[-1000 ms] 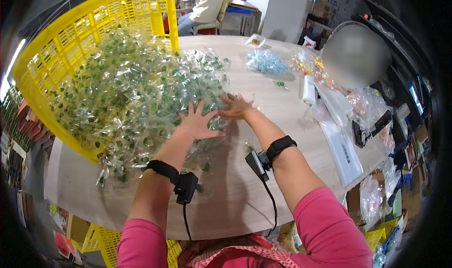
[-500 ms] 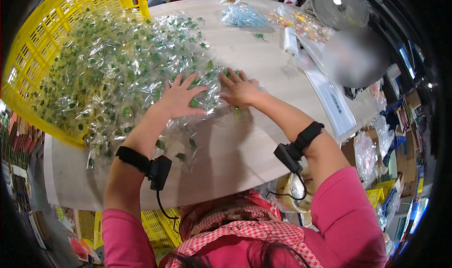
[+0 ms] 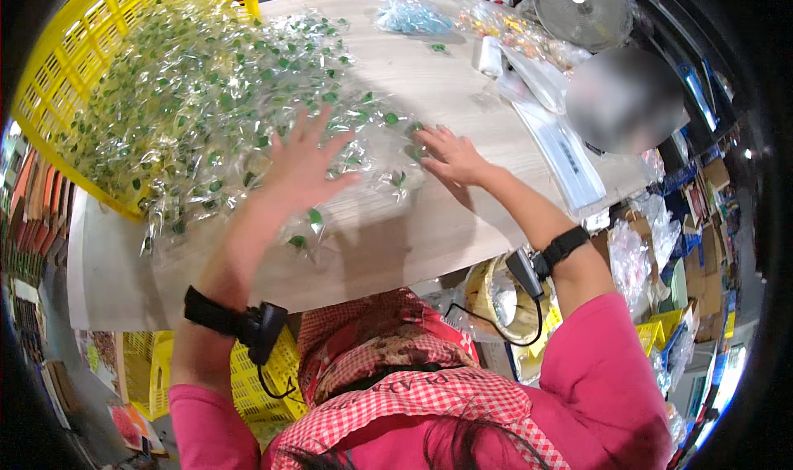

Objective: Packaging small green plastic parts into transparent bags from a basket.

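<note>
The left hand [image 3: 301,168] lies flat with fingers spread on the near edge of the heap of clear packets with green pieces [image 3: 215,98], which spills from the tipped yellow crate [image 3: 74,57] onto the worktop [image 3: 413,230]. That flat press seems meant to pin the slippery packets. The right hand [image 3: 450,158], open, touches the heap's right fringe, perhaps picking one out.

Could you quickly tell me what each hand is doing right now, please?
Left hand: open, fingers spread, palm down on the pile of clear packets with green pieces.
Right hand: open, flat, fingertips at the pile's edge; holding nothing visible.
</note>
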Tool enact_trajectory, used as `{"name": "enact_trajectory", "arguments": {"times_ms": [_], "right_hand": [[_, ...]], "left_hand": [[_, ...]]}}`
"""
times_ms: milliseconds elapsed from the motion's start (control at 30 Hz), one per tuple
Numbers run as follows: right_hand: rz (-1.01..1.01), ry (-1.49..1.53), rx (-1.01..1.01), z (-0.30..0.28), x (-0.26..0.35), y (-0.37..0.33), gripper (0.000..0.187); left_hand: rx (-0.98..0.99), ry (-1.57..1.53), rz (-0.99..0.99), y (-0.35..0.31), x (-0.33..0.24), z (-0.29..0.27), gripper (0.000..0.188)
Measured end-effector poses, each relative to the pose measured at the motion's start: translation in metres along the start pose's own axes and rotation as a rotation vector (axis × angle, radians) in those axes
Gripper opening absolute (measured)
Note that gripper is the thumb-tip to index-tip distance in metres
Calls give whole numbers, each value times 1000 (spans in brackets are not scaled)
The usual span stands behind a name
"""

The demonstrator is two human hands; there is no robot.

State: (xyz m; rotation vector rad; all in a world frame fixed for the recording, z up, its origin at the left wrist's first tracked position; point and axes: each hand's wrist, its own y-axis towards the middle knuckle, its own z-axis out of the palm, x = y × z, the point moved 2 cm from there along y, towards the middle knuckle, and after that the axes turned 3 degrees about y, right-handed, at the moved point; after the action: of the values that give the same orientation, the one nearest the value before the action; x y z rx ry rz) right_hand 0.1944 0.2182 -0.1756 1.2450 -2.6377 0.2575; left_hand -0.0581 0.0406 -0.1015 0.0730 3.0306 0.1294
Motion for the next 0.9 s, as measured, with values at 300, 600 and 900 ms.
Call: {"name": "enact_trajectory", "arguments": {"times_ms": [300,600,900], "right_hand": [[-281,294,-350,-5,8,0,58],[-123,327,-412,-4,-21,5,35],[53,746,-321,-41,-1,62,20]], "left_hand": [[-119,167,84,1,-14,49,72],[-220,19,177,-3,2,67,45],[-318,-119,243,-10,11,64,22]]}}
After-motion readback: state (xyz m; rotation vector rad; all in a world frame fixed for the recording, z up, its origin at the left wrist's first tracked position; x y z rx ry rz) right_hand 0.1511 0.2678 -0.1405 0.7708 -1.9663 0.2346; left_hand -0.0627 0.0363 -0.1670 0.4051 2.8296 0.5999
